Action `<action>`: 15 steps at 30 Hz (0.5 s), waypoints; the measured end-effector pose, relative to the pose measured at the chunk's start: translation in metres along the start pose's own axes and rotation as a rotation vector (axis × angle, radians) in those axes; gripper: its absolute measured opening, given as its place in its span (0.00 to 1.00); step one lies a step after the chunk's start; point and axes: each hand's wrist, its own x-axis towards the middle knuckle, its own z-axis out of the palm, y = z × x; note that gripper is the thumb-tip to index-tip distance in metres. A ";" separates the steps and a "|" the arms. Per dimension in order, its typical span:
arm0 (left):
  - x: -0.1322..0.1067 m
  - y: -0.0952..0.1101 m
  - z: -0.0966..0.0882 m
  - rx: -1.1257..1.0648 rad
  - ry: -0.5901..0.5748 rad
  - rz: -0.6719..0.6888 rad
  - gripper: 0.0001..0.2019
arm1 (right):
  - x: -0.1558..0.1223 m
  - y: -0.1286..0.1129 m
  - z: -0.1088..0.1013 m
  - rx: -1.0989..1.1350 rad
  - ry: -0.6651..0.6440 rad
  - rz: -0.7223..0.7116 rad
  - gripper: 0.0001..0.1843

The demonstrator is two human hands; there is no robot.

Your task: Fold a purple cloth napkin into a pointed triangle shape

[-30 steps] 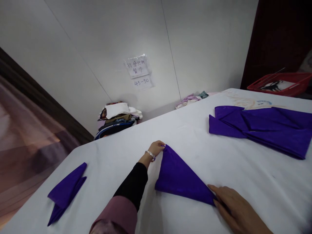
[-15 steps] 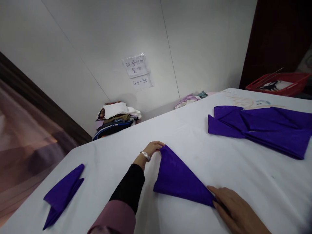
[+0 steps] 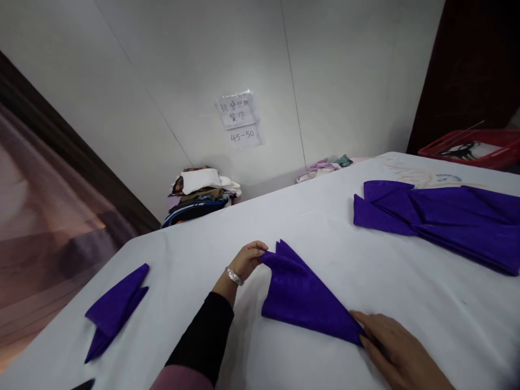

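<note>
Though wavy-edged, triangular purple cloth (image 3: 304, 298) in both hands (image 3: 248, 260) (image 3: 394, 342); tablecloth (image 3: 317, 222) beneath

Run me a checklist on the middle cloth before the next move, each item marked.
1. Left hand pinches a raised corner of the middle cloth: ok.
2. Right hand holds the cloth's pointed end: ok.
3. Top corners together: pinched one apart from the tips beside it, not ok.
4. Left cloth clear of both hands: ok.
5. Purple pile clear of both hands: ok.
6. Underside smooth: hidden, cannot tell.
</note>
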 end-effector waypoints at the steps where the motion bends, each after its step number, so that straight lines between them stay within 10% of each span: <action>1: 0.001 0.000 0.002 -0.028 -0.006 0.001 0.08 | 0.000 0.000 0.000 0.005 -0.003 0.005 0.20; 15: -0.050 0.011 0.010 -0.120 -0.110 0.013 0.10 | -0.002 0.000 -0.003 0.036 -0.049 0.051 0.19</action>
